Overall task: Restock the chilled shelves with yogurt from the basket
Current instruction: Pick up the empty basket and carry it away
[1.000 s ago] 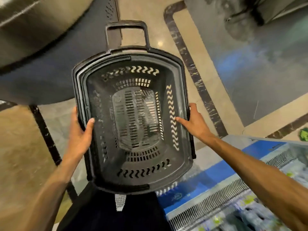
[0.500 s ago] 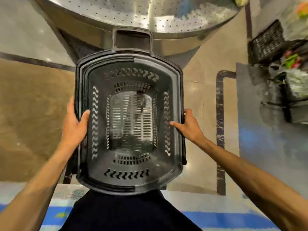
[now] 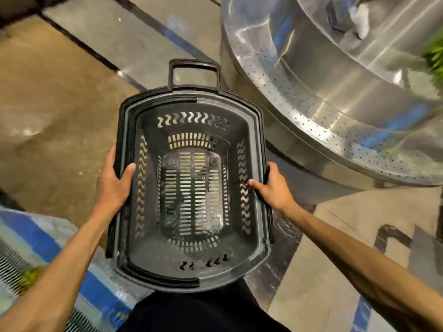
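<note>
Both arms reach forward, bare forearms angling in from the bottom corners. The left hand (image 3: 114,185) grips the basket (image 3: 260,130) by its side rim, thumb hooked inside, fingers round the outside. The right hand (image 3: 275,188) does the same on the opposite rim, thumb pointing inward. Wrists look pretty straight.

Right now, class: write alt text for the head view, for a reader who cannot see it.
The left hand and right hand grip the side rims of an empty dark basket, seen from above. A shiny perforated metal fixture curves upper right.
</note>
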